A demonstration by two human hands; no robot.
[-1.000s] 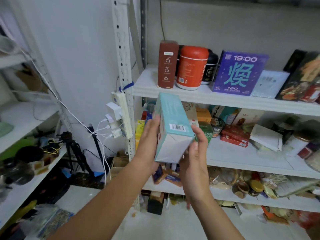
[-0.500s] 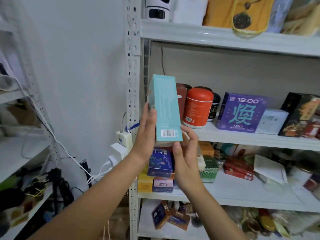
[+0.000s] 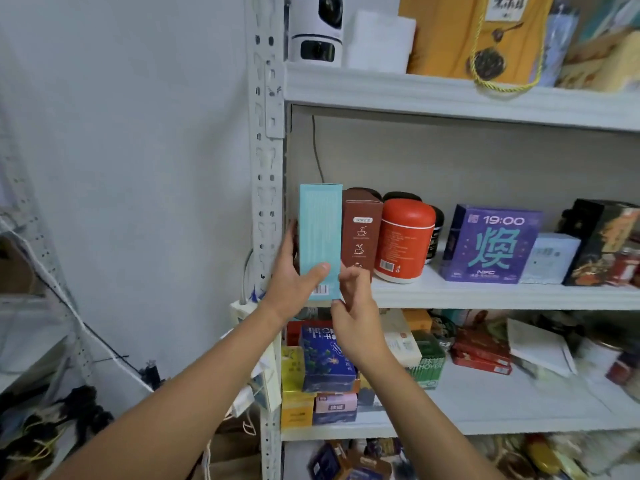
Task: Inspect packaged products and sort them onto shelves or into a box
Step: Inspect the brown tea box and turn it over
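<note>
Left hand (image 3: 294,282) grips upright teal box (image 3: 320,233), right hand (image 3: 353,306) loosely curled at its corner, grip unclear; pushed crooked, it could topple brown box (image 3: 362,233) just right of both hands.

The left hand (image 3: 294,282) hides the lower left of the teal box (image 3: 320,230), whose print is too small to read. A black jar (image 3: 401,196) is mostly hidden behind the red canister (image 3: 403,237).
</note>
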